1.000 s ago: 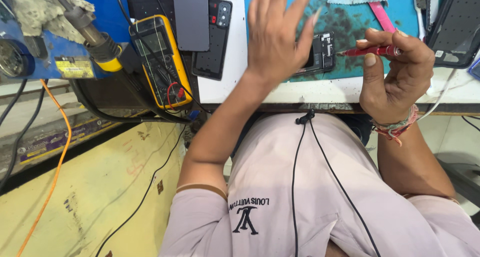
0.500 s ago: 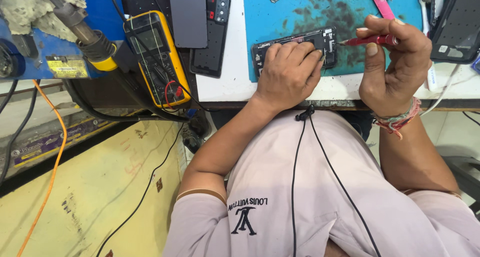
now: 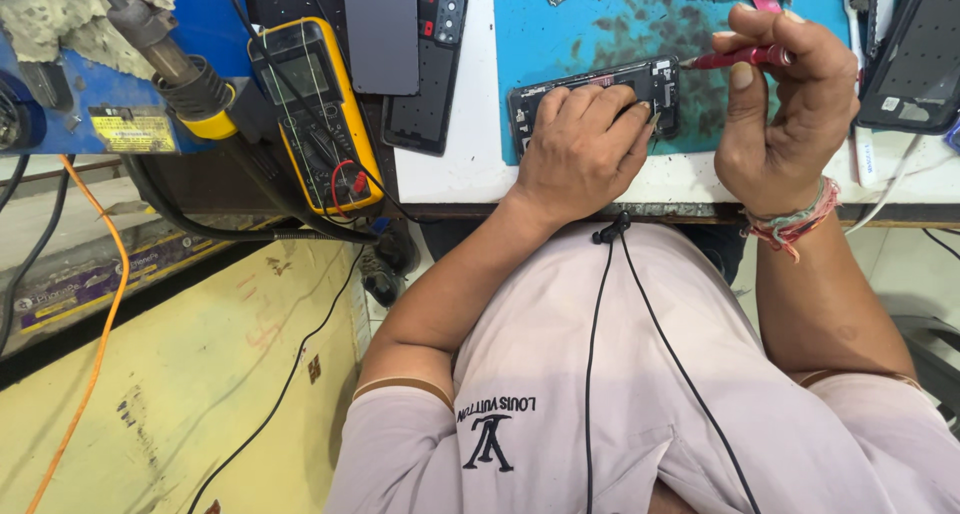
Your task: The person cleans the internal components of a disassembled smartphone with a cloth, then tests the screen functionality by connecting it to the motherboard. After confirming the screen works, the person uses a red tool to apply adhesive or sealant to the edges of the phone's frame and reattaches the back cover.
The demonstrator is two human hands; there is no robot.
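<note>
Two hands work over one opened phone [image 3: 600, 86], which lies flat on the blue mat [image 3: 590, 24] at the near edge of the counter [image 3: 450, 169]; the phone serves as the landmark below. The mat lies under the phone and extends beyond it on its far side. A yellow multimeter [image 3: 318, 109] sits well left of the phone, and a dark back cover [image 3: 428, 69] lies between the two. The left hand [image 3: 580, 154] rests on the phone, fingers pressed down across its near half, pinning it. The right hand [image 3: 790, 94] hovers just right of the phone, its grip clenched around a red screwdriver [image 3: 735, 57] whose tip points at the phone's right end. Judged step: fastener work on the exposed interior. The next move calls for a steady phone and exact seating of the tip before turning.
</note>
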